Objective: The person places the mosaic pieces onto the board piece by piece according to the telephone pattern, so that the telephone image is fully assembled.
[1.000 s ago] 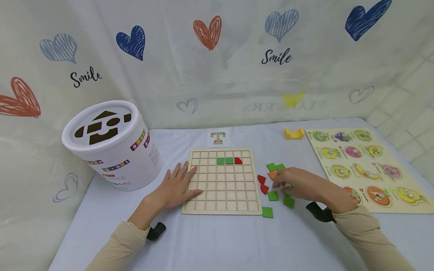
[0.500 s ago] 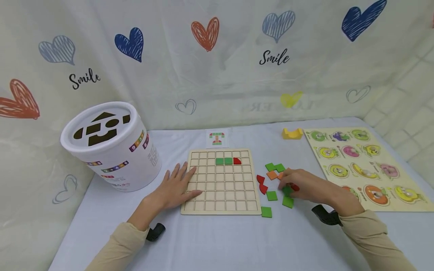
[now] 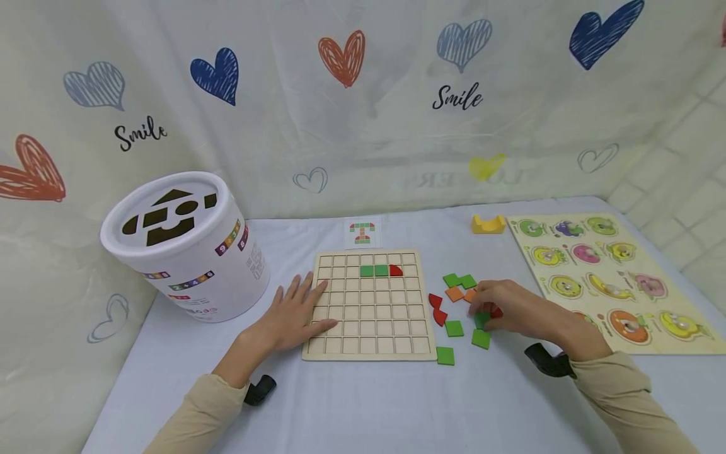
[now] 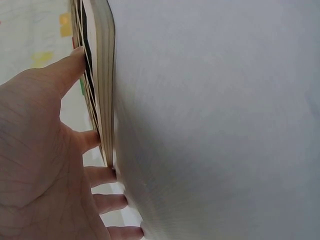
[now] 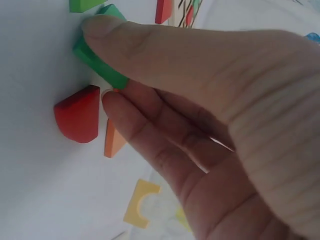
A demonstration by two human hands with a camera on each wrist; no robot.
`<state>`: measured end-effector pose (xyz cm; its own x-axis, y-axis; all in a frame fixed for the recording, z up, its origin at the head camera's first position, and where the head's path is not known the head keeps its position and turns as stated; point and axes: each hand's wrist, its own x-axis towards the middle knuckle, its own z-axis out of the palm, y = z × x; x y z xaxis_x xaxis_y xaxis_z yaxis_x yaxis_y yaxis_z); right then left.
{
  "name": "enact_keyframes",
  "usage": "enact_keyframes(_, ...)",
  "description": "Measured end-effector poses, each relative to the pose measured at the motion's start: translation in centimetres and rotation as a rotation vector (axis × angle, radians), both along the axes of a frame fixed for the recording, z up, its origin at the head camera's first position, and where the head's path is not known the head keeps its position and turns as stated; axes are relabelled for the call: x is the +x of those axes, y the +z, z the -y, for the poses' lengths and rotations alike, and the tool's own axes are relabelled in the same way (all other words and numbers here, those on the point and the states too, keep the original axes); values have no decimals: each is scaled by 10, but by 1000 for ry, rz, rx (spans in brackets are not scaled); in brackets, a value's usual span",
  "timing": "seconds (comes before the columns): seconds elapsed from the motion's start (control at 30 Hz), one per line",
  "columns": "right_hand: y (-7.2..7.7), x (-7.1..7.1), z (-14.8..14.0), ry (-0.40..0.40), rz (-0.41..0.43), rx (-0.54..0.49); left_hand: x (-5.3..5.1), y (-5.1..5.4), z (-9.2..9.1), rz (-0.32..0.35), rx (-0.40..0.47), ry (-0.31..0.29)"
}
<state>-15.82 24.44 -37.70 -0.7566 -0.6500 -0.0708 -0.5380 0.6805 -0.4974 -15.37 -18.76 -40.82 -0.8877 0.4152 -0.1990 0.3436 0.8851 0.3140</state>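
Under the left hand we see a grid board of matt, layered wood, and in the right hand a green square with a smooth, satiny face. Below both hands we find the counter spread with matt, faintly creased cloth, and beyond the left one we see a tub of smooth, plastic-looking material.

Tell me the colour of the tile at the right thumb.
Green; the tile shows best in the right wrist view.
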Motion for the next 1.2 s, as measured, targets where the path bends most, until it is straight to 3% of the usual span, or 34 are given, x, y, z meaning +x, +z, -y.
enact_keyframes(0.23, -3, 0, -5, 8, -46, -128, 1, 1, 0, 4, 4, -1)
enact_keyframes(0.53, -3, 0, -6, 21, -81, -123, 1, 2, 1, 5, 2, -1)
enact_keyframes(0.73, 0, -3, 1, 56, -148, -144, 0, 1, 1, 7, 7, -3)
enact_keyframes(1.07, 2, -23, 38, 126, -181, -305, 0, -1, 1, -1, 4, -4)
enact_keyframes(1.2, -2, -34, 60, 122, -116, -324, 0, -2, 1, 0, 4, -4)
